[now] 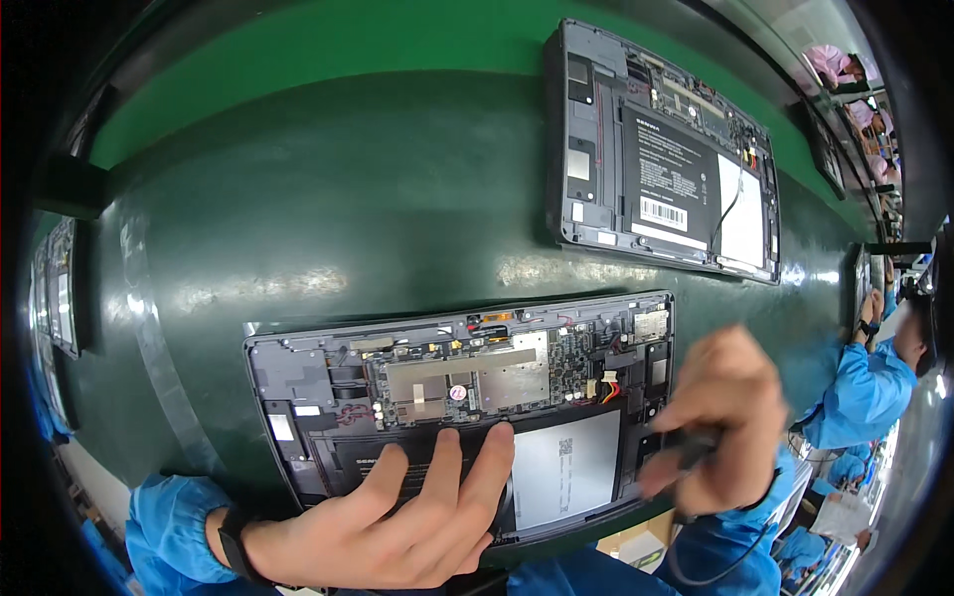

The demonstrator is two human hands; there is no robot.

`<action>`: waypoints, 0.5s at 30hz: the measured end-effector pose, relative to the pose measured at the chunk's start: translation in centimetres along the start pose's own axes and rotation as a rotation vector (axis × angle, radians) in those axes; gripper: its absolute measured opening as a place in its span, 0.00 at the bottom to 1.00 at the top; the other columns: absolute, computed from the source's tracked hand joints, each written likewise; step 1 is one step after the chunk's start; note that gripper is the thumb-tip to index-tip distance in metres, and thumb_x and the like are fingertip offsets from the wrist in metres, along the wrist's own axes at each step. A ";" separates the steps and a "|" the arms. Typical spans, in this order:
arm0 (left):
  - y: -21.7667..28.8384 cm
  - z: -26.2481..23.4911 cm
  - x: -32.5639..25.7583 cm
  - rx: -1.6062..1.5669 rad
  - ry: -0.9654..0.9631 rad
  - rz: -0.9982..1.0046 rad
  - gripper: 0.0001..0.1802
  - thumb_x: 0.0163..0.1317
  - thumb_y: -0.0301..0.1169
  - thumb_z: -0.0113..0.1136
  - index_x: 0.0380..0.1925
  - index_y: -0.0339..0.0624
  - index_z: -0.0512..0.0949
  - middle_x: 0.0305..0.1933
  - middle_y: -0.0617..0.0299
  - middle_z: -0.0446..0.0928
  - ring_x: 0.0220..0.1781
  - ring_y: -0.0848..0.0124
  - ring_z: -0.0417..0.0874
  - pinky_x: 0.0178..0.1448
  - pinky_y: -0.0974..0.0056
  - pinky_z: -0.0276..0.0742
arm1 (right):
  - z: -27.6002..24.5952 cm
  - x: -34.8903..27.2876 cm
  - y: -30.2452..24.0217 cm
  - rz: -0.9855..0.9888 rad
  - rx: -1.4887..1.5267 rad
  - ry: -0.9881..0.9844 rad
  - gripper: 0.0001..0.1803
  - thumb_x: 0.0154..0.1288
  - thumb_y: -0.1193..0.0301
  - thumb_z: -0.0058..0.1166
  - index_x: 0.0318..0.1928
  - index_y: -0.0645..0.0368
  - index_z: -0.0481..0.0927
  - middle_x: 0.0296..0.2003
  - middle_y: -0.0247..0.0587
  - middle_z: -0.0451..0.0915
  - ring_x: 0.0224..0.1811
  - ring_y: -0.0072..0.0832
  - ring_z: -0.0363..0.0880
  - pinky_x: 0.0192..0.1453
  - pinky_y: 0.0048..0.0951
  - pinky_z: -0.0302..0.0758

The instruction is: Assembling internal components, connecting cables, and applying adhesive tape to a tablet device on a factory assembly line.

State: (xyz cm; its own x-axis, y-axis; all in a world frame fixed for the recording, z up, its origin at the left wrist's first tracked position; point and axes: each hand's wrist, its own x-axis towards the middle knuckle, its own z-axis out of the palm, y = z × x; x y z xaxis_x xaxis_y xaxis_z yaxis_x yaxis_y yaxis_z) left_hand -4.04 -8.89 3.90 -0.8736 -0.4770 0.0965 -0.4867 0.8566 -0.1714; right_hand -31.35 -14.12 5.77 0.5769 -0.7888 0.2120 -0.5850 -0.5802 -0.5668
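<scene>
Standing beside the line, I saw the green conveyor belt (pixel 328 219) run wide and bare across the middle, with plenty of open room above the near work. At the far left edge another device (pixel 62 288) sat half out of sight. The person's left hand (pixel 397 521), blue sleeve and dark wristband behind it, lay flat with fingers spread on the lower half of an opened tablet (pixel 467 397), palm down, gripping nothing, just pressing on the black battery area. That tablet lay back-off near the belt's front edge, its circuit board (pixel 477 372) exposed along the top and a white panel (pixel 564 467) just right of the fingertips. Further right, the right hand (pixel 720 422) was blurred, fingers closed around a dark tool (pixel 686 447) at the tablet's right edge; a cable hung below it. Up and right, well apart, a second opened tablet (pixel 661 149) rested on the belt. At the far right, co-workers in blue coats (pixel 860 387) sat along the line.
</scene>
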 end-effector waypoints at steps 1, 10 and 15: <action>0.0 0.1 -0.2 -0.012 0.018 0.016 0.31 0.70 0.56 0.43 0.49 0.47 0.86 0.61 0.61 0.82 0.55 0.66 0.81 0.56 0.58 0.73 | 0.7 0.7 -0.9 -0.130 -0.013 -0.016 0.15 0.54 0.62 0.70 0.37 0.58 0.86 0.25 0.28 0.74 0.24 0.26 0.73 0.29 0.27 0.65; 0.3 0.6 -0.6 -0.112 0.044 -0.024 0.31 0.68 0.57 0.44 0.46 0.46 0.86 0.60 0.59 0.81 0.54 0.63 0.81 0.55 0.56 0.77 | 4.1 0.0 -1.2 -0.408 -0.307 -0.101 0.15 0.62 0.69 0.64 0.46 0.65 0.87 0.21 0.25 0.64 0.21 0.18 0.65 0.27 0.21 0.62; 0.1 1.1 -0.8 -0.112 0.090 -0.009 0.30 0.68 0.58 0.45 0.43 0.46 0.86 0.61 0.59 0.81 0.54 0.63 0.81 0.55 0.56 0.78 | 4.2 0.0 -1.1 -0.397 -0.318 -0.113 0.15 0.62 0.70 0.64 0.47 0.65 0.87 0.20 0.25 0.61 0.21 0.18 0.64 0.26 0.21 0.61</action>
State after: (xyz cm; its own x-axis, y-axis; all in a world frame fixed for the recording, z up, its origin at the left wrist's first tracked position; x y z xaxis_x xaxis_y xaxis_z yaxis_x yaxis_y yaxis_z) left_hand -3.35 -8.66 2.71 -0.8631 -0.4696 0.1859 -0.4871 0.8713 -0.0600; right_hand -28.36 -12.62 3.05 0.8374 -0.4786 0.2641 -0.4424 -0.8771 -0.1869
